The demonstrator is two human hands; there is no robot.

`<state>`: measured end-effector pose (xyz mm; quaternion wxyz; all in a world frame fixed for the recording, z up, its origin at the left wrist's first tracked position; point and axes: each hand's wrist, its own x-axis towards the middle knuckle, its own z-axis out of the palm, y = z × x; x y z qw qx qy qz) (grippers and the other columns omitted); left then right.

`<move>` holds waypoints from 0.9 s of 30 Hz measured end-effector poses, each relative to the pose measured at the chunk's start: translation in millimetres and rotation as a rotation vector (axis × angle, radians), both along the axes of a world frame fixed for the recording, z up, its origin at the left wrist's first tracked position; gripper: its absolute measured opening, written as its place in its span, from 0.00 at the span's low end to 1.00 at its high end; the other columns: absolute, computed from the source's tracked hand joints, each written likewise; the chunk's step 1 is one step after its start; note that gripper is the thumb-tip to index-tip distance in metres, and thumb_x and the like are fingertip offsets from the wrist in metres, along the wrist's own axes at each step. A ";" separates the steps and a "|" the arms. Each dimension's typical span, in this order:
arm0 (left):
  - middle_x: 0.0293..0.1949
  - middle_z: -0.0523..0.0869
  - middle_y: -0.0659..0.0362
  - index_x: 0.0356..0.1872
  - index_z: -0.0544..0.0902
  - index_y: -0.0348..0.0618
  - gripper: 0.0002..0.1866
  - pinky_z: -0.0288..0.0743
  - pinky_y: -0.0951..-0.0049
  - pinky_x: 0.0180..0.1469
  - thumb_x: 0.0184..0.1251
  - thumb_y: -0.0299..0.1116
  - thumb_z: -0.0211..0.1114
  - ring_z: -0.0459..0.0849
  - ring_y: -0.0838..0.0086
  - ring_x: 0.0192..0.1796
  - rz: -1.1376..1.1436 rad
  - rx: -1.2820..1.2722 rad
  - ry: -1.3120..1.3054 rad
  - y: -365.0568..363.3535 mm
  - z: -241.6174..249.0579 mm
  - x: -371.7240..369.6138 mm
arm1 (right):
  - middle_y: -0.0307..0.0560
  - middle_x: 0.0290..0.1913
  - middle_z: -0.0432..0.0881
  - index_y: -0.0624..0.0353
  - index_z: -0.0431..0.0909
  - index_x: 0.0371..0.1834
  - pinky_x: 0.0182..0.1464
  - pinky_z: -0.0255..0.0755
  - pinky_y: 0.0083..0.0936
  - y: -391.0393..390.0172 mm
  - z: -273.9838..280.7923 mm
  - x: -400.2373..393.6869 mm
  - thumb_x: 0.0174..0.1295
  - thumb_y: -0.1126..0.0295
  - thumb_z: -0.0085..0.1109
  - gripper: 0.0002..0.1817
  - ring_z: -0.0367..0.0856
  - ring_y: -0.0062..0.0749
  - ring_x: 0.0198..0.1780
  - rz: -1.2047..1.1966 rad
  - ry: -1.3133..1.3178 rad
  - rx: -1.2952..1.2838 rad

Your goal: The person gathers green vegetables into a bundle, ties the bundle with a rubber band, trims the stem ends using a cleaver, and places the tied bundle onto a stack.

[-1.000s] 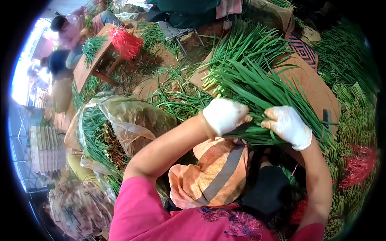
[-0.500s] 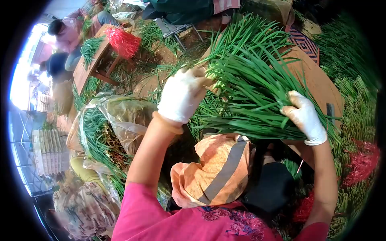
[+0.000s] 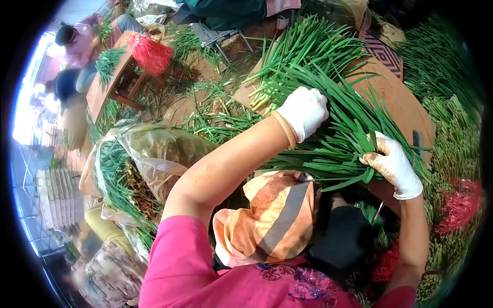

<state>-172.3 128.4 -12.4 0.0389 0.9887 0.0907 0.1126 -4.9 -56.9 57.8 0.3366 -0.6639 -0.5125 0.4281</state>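
A large bunch of garlic chives (image 3: pixel 354 120) with long flat green leaves lies across a wooden board (image 3: pixel 400 95). Its pale stem ends point left. My left hand (image 3: pixel 305 110), in a white glove, is closed among the leaves near the middle of the bunch; its fingertips are hidden. On the leaf-end side, my right hand (image 3: pixel 393 163), in a stained white glove, has its thumb and fingers closed round some leaves. More garlic chives (image 3: pixel 318 49) lie on the far part of the board. An orange cloth with a grey stripe (image 3: pixel 280 213) covers my lap.
A plastic bag (image 3: pixel 159 149) of chives lies at left. Beyond it stands a wooden bench (image 3: pixel 110 82) with red plastic strips (image 3: pixel 150 54); a person (image 3: pixel 77 49) sits behind it. Stacked chives (image 3: pixel 454 149) line the right side. A folding stool (image 3: pixel 221 41) stands at the back.
My left hand has moved right, from the stem ends to the middle of the leaves, and closed there. My right hand stays near the leaf ends, its grip slightly shifted.
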 end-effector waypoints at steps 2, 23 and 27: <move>0.29 0.82 0.56 0.25 0.85 0.47 0.06 0.76 0.61 0.39 0.43 0.34 0.66 0.82 0.59 0.38 0.017 -0.089 -0.042 2.0 -5.3 0.9 | 0.45 0.27 0.55 0.68 0.60 0.22 0.32 0.57 0.28 -1.1 -4.9 1.3 0.49 0.76 0.60 0.15 0.54 0.31 0.28 -0.001 0.000 0.010; 0.49 0.83 0.49 0.55 0.80 0.45 0.25 0.74 0.60 0.54 0.51 0.36 0.68 0.80 0.51 0.51 0.656 -0.291 0.231 8.7 45.3 -201.8 | 0.49 0.60 0.74 0.57 0.74 0.58 0.65 0.60 0.39 -27.5 43.2 -36.0 0.49 0.54 0.67 0.33 0.70 0.43 0.63 0.388 -0.542 0.345; 0.47 0.84 0.50 0.50 0.82 0.44 0.20 0.74 0.64 0.53 0.53 0.31 0.68 0.81 0.54 0.50 0.431 -0.258 -0.171 3.4 79.2 -138.2 | 0.52 0.56 0.78 0.60 0.74 0.58 0.60 0.67 0.38 -23.4 7.7 19.7 0.47 0.60 0.69 0.33 0.74 0.49 0.58 -0.212 -0.803 0.451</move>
